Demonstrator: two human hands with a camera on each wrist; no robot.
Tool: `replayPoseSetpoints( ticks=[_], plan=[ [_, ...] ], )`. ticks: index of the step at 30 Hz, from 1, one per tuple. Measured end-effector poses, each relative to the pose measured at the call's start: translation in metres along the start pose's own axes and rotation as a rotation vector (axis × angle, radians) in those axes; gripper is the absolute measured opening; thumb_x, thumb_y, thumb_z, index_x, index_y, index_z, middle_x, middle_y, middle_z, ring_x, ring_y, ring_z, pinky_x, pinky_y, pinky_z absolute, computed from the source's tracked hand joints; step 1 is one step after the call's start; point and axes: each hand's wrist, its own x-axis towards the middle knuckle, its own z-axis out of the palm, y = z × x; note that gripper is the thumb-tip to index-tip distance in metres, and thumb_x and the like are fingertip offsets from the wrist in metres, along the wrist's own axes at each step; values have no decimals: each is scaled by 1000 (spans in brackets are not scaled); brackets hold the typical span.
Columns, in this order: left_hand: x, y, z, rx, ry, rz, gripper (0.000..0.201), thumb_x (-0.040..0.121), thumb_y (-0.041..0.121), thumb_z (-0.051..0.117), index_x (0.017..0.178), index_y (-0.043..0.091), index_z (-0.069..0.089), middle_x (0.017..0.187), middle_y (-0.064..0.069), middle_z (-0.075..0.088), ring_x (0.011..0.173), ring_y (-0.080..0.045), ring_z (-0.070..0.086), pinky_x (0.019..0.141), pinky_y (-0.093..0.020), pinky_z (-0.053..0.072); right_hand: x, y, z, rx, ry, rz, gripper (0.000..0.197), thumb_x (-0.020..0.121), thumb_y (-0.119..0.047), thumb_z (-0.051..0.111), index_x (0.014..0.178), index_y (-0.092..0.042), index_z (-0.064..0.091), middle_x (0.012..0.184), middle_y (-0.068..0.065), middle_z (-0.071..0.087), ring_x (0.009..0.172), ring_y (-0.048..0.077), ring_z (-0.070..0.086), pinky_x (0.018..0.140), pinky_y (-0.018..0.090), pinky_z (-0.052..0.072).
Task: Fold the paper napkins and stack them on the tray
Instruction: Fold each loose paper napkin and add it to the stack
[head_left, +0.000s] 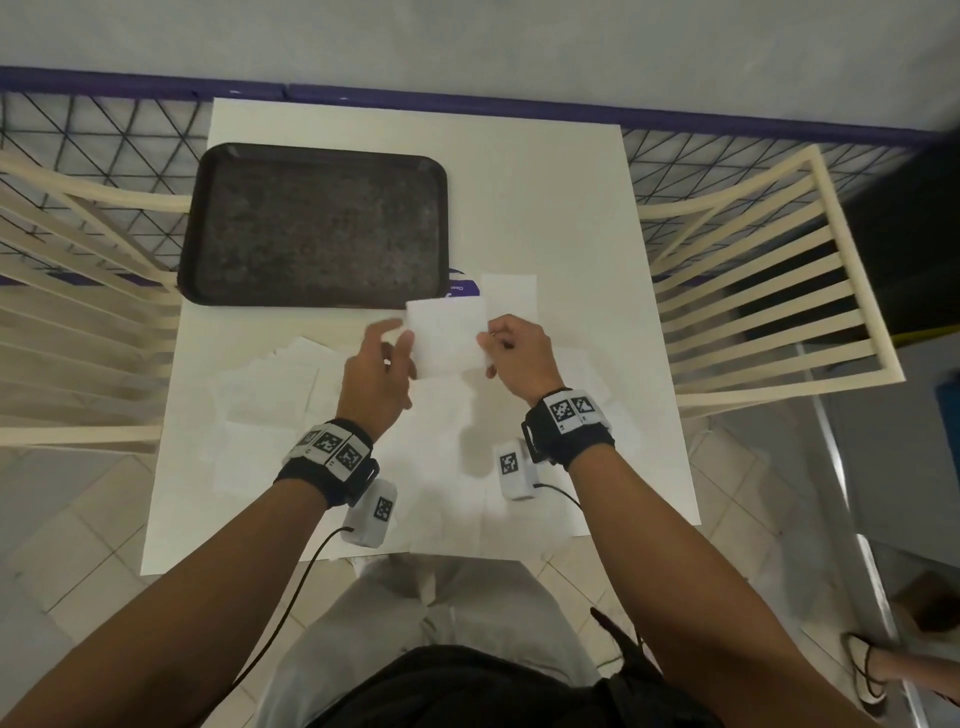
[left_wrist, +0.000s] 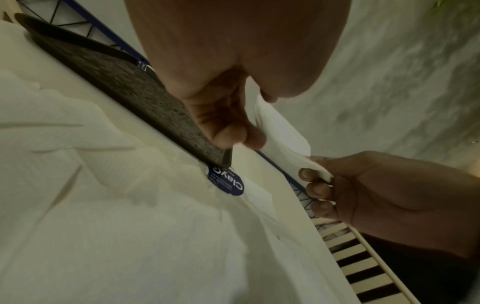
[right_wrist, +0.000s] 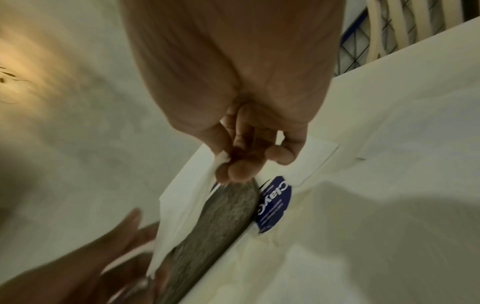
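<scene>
Head view, lower frame: we see both forearms reaching up from the bottom edge, each with a black wrist strap carrying square-pattern markers. Under them sits the white worktop (head_left: 597, 218), with unfolded napkins (head_left: 270, 395) spread loosely across its lower half, hard to separate from the white surface.

Centre of frame: we see a folded napkin (head_left: 447, 338) held up between both hands, above the worktop and just below the tray's lower right corner. The right hand (head_left: 519, 358) pinches its right edge between thumb and fingertips, the other fingers curled; the right wrist view confirms paper clamped at the fingertips. The left hand (head_left: 379, 374) is at the napkin's left edge, blurred in the head view. In the left wrist view the paper runs up beside the left fingers (left_wrist: 228, 131), which are bent against it, so we read it as a light grip on that edge.

Just right of the held napkin, another napkin (head_left: 509, 293) lies flat on the worktop. A blue round sticker (head_left: 465, 283) with white print shows at the tray's corner, partly covered.

Upper left of frame: the dark brown tray (head_left: 317, 156) lies flat on the worktop; we see no napkin on it. Cream slatted chairs (head_left: 769, 291) stand at left and right, a wire mesh fence (head_left: 104, 135) beyond.
</scene>
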Motion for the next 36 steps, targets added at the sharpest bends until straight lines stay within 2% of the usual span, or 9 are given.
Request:
replayPoseSetpoints(
  ticks=[2,5,6,8,10,16,22,26,36],
  plan=[
    [-6,-10,2,63,-137,-30,21,106,39,50,119,27,61,80,1,73,52,-19,66,52,-30,51,26,10,-9,-19,81,44,11,95,-18,64,103,-10,65,88,6,72,52,10,62,56,13,50],
    [-18,-34,6,183,-314,-53,14,104,32,55,107,28,68,80,6,75,61,-16,69,68,-36,59,65,26,-19,-89,158,103,20,96,-20,63,112,-8,68,106,10,72,81,23,67,83,26,56],
    [-21,-43,8,213,-344,-55,13,103,28,56,105,28,69,80,7,74,67,-14,70,72,-37,60,76,30,-21,-125,173,118,22,96,-19,63,114,-7,68,109,10,72,88,22,65,87,20,50],
    [-26,-57,11,263,-377,-65,15,102,22,57,103,28,70,84,10,73,79,-11,69,78,-37,58,94,35,-24,-200,192,146,25,97,-17,61,117,-6,69,114,11,71,101,22,64,77,6,34],
    [-30,-68,14,314,-386,-57,16,100,18,58,102,27,71,92,10,72,86,-12,66,84,-36,56,111,41,-25,-229,205,176,25,96,-17,61,117,-6,69,116,11,71,109,25,64,74,7,31],
    [-31,-76,19,403,-360,-87,13,101,20,60,107,22,71,104,6,68,91,-12,63,86,-29,51,139,52,-26,-316,196,230,22,95,-15,60,114,-9,71,120,12,69,113,29,63,87,23,45],
    [-26,-82,24,423,-366,-127,13,100,25,61,108,26,71,100,6,70,89,-15,65,83,-37,56,144,59,-27,-380,165,266,24,91,-26,60,114,-19,64,122,12,64,88,24,58,77,25,43],
    [-21,-81,29,425,-366,-122,12,99,33,62,105,27,71,96,8,71,87,-14,66,83,-38,57,130,57,-28,-557,164,218,45,93,-33,62,132,-14,49,129,12,53,115,31,57,91,38,47],
    [-10,-57,62,498,-268,-351,39,86,70,63,90,31,72,87,14,70,83,-15,66,80,-32,54,73,70,-22,-464,228,129,28,89,-15,57,117,-15,57,119,6,58,101,24,61,76,31,46]
  ],
)
